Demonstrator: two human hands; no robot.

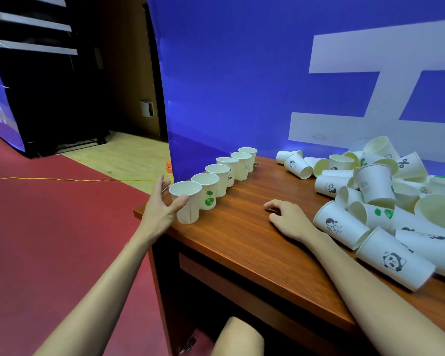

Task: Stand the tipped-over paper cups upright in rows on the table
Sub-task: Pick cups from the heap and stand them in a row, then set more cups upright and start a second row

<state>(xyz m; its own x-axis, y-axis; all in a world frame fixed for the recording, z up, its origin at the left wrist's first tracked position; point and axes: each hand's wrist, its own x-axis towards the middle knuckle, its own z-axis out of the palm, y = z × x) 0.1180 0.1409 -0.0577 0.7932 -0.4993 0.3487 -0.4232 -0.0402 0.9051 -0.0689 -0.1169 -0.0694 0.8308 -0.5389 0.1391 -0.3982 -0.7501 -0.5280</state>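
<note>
1. Paper cups stand in a single row of six along the left edge of the wooden table, running from the near corner back toward the blue banner; the nearest cup sits right at the corner, touching its neighbour with the green sprout print.
2. The left hand is at that nearest cup, thumb resting on its rim and side, fingers spread loosely behind it. It looks like a release or a final nudge into line rather than a firm hold.
3. The right hand rests on the bare wood, fingers loosely curled and holding nothing, just beside the heap of tipped cups piled on the right of the table.
4. The step in hand appears to be finishing the first row. The next move likely calls for picking a cup from the heap, perhaps the one printed with a girl figure closest to the right hand, and starting a second row beside the first.
5. The cups are white paper with small printed motifs, including a panda; light and easily knocked.
</note>
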